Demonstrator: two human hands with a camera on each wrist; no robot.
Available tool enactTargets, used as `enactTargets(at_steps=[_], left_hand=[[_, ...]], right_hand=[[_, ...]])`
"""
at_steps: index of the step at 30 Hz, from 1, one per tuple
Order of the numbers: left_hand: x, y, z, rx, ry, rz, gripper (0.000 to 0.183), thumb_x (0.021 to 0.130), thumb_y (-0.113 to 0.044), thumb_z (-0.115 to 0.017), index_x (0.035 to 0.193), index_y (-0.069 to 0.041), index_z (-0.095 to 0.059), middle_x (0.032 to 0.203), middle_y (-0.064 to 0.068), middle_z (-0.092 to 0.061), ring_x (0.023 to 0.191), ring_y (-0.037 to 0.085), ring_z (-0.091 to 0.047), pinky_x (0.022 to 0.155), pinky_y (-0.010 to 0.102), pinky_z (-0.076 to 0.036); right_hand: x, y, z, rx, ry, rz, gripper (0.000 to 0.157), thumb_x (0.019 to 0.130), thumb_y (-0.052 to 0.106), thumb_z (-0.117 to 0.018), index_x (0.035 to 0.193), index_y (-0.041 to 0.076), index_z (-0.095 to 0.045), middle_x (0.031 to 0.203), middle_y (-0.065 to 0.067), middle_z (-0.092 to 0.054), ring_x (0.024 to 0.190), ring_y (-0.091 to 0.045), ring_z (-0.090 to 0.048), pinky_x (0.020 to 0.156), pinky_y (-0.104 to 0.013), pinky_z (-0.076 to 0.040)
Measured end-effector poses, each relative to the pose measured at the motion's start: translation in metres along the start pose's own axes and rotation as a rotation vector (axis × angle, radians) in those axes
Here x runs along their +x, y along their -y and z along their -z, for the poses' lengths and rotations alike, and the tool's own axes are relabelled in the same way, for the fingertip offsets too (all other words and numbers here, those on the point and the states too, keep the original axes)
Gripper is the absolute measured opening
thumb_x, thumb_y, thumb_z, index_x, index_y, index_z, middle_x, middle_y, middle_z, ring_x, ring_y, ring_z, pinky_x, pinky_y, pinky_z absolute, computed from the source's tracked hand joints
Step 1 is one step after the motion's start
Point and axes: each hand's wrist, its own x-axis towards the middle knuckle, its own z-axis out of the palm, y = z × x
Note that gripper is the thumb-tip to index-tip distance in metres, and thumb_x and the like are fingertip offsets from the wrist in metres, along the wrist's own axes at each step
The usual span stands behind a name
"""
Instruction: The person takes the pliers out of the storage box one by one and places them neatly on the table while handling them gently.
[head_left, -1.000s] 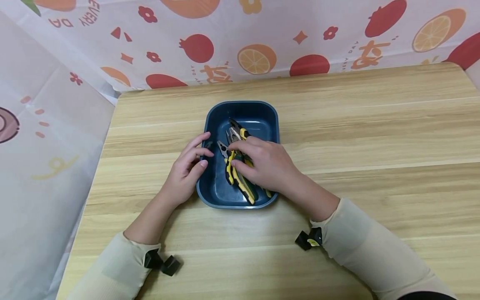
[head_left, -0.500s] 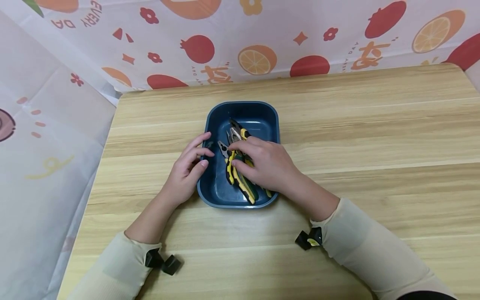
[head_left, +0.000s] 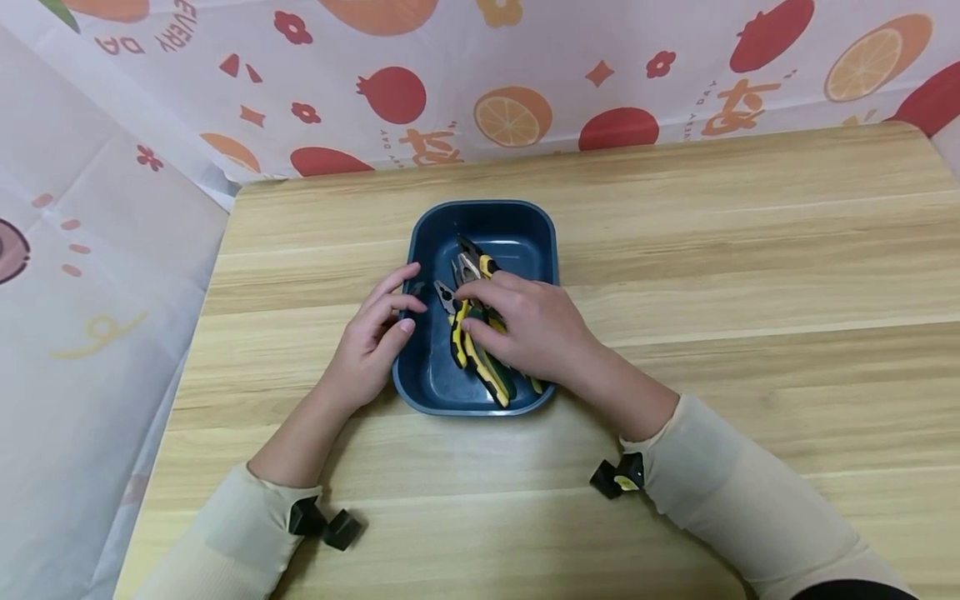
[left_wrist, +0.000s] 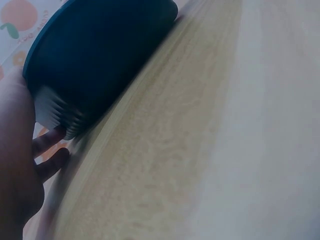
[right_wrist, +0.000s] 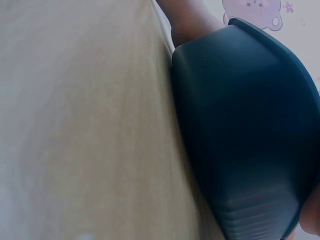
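Observation:
A dark blue plastic bin [head_left: 438, 400] stands on the wooden table, with several pliers [head_left: 487, 375] with yellow-and-black or green handles heaped in it. At the bin's left side my left hand [head_left: 367, 350] rests, fingers spread, fingertips and thumb at the rim; in the left wrist view two fingers [left_wrist: 52, 162] lie outside by the ridged end wall. My right hand [head_left: 536, 329] reaches over the right rim, its index finger and thumb touching the pliers. Its other fingers are hidden, so whether it grips a pair is unclear. In the right wrist view the bin wall [right_wrist: 245, 115] hides the pliers.
The light wooden table [head_left: 720, 275] extends widely to the right of the bin. A fruit-print cloth [head_left: 450, 75] hangs along the back edge, and a pale cloth [head_left: 97, 250] hangs on the left. Small black devices [head_left: 326, 525] sit on both sleeves.

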Motion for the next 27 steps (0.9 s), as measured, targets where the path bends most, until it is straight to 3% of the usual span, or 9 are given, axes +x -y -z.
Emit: enactTargets(at_steps=[7,27], left_hand=[[-0.0001,0.0006,0.0000,0.005,0.002,0.005,0.018,0.092,0.007,-0.044,0.105,0.009,-0.056,0.148,0.017,-0.034,0.136,0.029,-0.032,0.082,0.019,-0.040],[0.0014,0.0017,-0.0015,0.021,0.001,-0.003,0.018,0.091,0.007,-0.044,0.105,0.010,-0.056,0.148,0.018,-0.034,0.136,0.028,-0.032,0.083,0.019,-0.039]], right_hand=[[-0.0002,-0.0015,-0.0008,-0.006,-0.004,0.004,0.031,0.090,0.037,-0.059,0.118,0.023,-0.062,0.105,0.004,-0.064,0.086,-0.008,-0.058,0.071,-0.028,-0.049],[0.0005,-0.0037,-0.0006,-0.010,-0.004,0.013,0.031,0.090,0.037,-0.059,0.118,0.023,-0.062,0.107,0.004,-0.064,0.090,-0.009,-0.060,0.073,-0.030,-0.050]])
